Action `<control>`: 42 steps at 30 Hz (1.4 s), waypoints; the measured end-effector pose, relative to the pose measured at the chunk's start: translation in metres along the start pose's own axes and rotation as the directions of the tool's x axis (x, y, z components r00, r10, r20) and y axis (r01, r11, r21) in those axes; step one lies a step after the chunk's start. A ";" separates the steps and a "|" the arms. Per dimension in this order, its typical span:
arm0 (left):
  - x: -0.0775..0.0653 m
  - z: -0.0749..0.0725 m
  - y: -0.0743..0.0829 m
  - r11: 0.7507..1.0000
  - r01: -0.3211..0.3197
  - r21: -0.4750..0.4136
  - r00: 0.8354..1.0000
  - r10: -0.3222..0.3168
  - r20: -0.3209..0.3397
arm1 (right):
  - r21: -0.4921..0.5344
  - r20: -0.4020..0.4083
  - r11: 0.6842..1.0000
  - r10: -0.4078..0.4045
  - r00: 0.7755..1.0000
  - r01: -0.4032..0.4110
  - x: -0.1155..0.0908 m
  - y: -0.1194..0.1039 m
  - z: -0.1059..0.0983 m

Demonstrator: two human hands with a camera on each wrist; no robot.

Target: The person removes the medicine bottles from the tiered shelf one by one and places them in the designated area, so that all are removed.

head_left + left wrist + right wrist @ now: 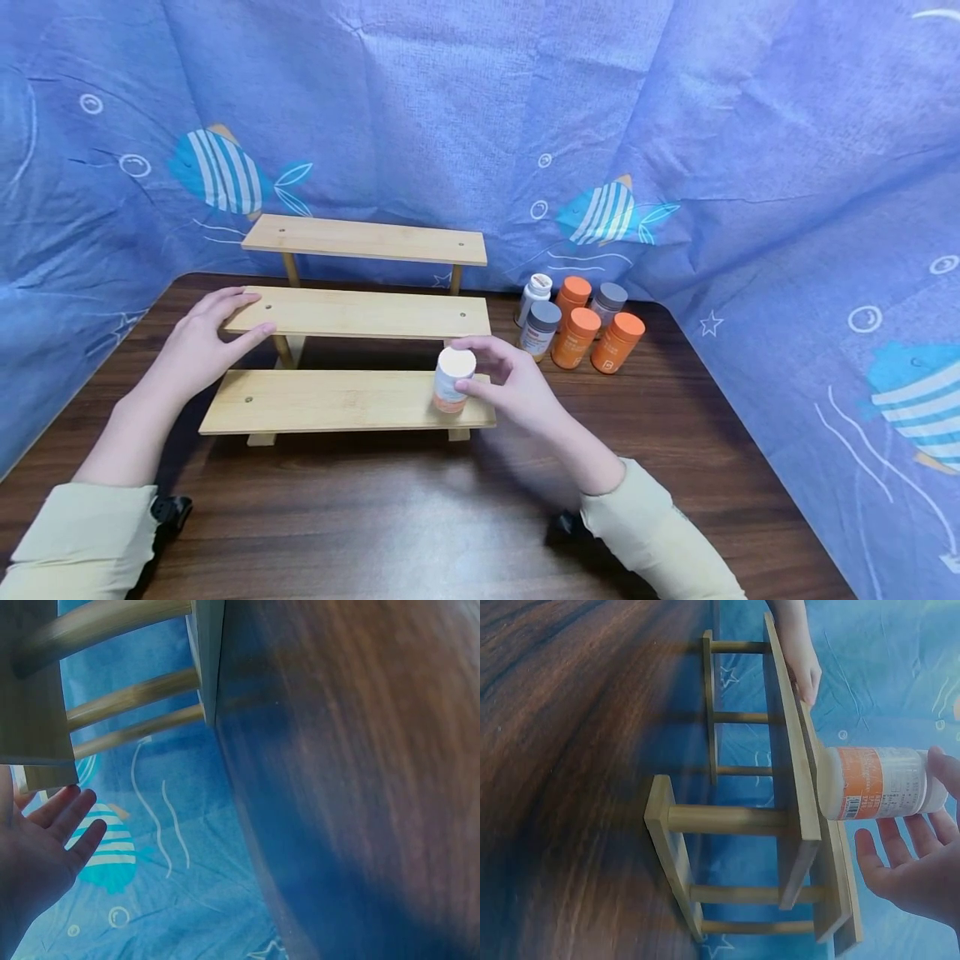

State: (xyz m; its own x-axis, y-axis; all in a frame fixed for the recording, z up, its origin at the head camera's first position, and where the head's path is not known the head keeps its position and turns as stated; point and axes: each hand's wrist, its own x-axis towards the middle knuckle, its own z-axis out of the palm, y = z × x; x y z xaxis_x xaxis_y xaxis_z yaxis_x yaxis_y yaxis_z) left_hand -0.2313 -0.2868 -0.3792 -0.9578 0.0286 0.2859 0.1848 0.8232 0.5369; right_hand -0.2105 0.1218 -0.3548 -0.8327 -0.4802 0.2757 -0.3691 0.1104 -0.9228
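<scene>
A three-tier wooden shelf rack [352, 315] stands on the table. At the right end of its lowest board [315, 400], a small pill bottle [449, 385] with a white cap and an orange-and-white label stands upright. My right hand [517, 387] holds this bottle near its cap, thumb on one side and fingers on the other. In the right wrist view the bottle [877, 784] has its base at the board. My left hand [198, 346] touches the left end of the middle board; in the left wrist view its visible fingers [71, 817] are spread and fairly straight.
Right of the rack several bottles stand close together: orange ones [574, 339], grey-capped ones [539, 331] and a white-capped one [535, 298]. A blue fish-print cloth [450, 108] hangs behind and beside the dark wooden table [360, 517].
</scene>
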 end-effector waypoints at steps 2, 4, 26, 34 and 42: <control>0.000 0.000 0.000 1.000 -0.002 -0.001 1.000 0.002 -0.002 | -0.005 -0.004 1.000 0.011 1.000 -0.011 -0.002 -0.001 -0.002; 0.000 0.000 0.000 1.000 -0.003 -0.002 1.000 0.003 -0.004 | -0.017 -0.007 1.000 0.026 1.000 -0.026 -0.003 -0.003 -0.005; 0.004 -0.002 0.001 1.000 -0.010 0.000 0.999 0.010 0.033 | -0.103 -0.125 0.994 0.006 0.992 -0.019 -0.028 -0.011 -0.062; 0.004 -0.005 0.001 1.000 -0.006 0.020 1.000 0.006 0.017 | -0.119 -0.186 0.992 0.010 0.983 -0.032 -0.037 -0.009 -0.081; 0.002 -0.007 0.004 0.999 0.001 0.035 1.000 -0.001 -0.007 | -0.093 -0.233 0.994 0.041 0.972 -0.064 -0.042 -0.001 -0.095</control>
State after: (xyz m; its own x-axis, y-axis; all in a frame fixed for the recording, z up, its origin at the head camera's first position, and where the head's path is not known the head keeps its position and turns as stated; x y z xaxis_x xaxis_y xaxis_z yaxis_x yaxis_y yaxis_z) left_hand -0.2312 -0.2880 -0.3706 -0.9565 0.0237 0.2908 0.1756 0.8427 0.5089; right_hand -0.2146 0.2249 -0.3402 -0.9202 -0.2597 0.2929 -0.3520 0.2212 -0.9095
